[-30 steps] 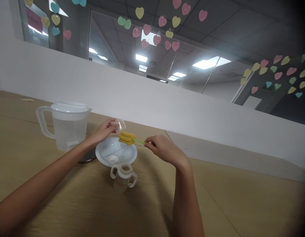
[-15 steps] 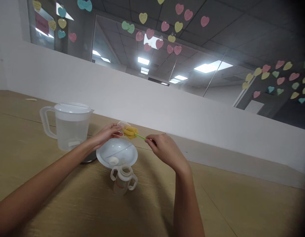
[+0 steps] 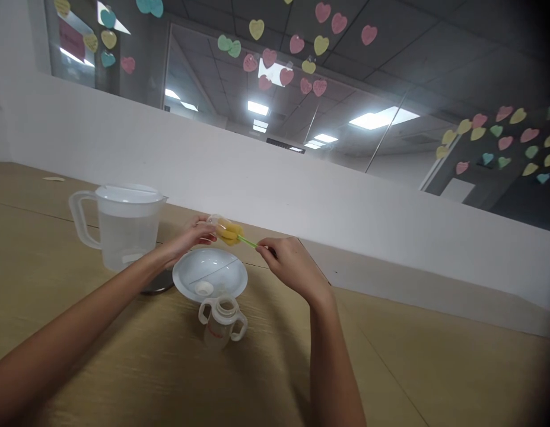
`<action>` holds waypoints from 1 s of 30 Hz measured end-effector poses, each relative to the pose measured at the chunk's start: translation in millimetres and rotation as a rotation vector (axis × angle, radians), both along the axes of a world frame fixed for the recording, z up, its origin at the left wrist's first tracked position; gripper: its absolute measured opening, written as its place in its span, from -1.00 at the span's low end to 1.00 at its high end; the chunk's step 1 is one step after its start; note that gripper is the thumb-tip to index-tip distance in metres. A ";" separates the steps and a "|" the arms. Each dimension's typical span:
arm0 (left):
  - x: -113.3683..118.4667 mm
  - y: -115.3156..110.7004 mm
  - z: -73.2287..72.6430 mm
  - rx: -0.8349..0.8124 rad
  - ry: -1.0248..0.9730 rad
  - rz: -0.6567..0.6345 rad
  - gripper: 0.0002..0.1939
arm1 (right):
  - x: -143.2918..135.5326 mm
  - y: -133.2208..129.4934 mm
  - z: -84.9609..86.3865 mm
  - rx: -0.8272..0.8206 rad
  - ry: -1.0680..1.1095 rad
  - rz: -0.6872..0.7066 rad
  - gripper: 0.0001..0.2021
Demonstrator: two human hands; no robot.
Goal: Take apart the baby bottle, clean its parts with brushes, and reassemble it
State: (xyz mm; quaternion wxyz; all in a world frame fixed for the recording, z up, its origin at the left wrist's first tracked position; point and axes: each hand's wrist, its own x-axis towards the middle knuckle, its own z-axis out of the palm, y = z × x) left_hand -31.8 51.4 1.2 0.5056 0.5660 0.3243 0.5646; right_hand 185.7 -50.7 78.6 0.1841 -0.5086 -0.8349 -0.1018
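My left hand (image 3: 195, 233) grips a clear, rounded plastic cap (image 3: 215, 220), its opening turned to the right. In my right hand (image 3: 293, 268), fingers pinched, is the thin green handle of a sponge brush (image 3: 232, 231). The brush's yellow sponge head sits partly inside the cap. Both are held above the far rim of a white bowl (image 3: 239, 274). A small white ring-like piece (image 3: 204, 289) lies in the bowl. Just in front of the bowl stands an uncapped baby bottle (image 3: 220, 325) with two side handles and red print.
A lidded translucent pitcher (image 3: 127, 234) with a big handle stands left of the bowl. Beside it, partly behind my left forearm, is a dark round object (image 3: 159, 283). A white wall (image 3: 266, 190) with a window above it borders the wooden table (image 3: 412, 356) at the back.
Both hands have shifted slightly left with the cap and brush. The sponge head is now a little deeper in the cap. The bowl, bottle and pitcher stay put.
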 end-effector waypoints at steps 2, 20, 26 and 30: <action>0.0 -2.5 0.3 0.047 0.064 0.060 -0.54 | -2.0 3.5 -1.4 0.003 0.012 0.012 -0.68; 2.0 -5.5 8.3 0.171 0.146 0.130 -0.50 | -12.8 14.9 -11.9 -0.027 0.149 0.095 -0.73; -24.7 -1.7 14.6 0.571 0.602 0.609 -0.47 | -7.4 18.5 -12.8 -0.014 0.043 -0.030 -0.73; -29.4 -4.3 16.9 0.523 0.696 0.496 -0.46 | -6.6 14.5 -9.6 0.046 0.071 -0.070 -0.72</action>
